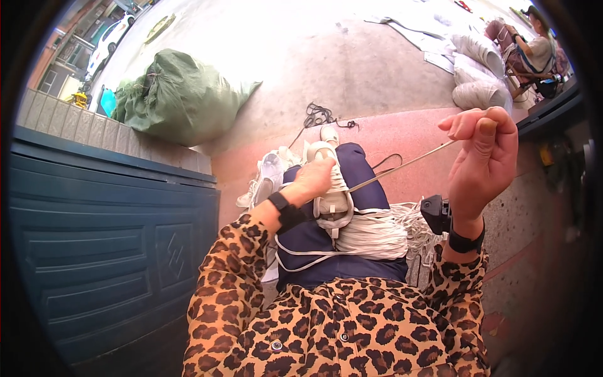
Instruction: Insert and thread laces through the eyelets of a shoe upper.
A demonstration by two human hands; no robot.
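A pale cream shoe (333,206) lies lengthwise on my lap, over dark blue trousers. My left hand (316,178) grips the shoe across its upper, the fingers partly hidden. Up at the right, my right hand (482,154) is closed on a light shoelace (405,164), which runs straight and taut back to the shoe's lacing area. A thick bundle of white laces (377,235) lies across my thigh, with loose strands hanging to its right. Left of my knees are more white shoes (269,173), partly covered by my arm.
A large green sack (179,94) stands ahead at the left, beyond a blue panelled door (94,232). Black cord (320,116) lies tangled on the floor ahead. White sacks (480,78) are piled at the far right, near another seated person (537,53).
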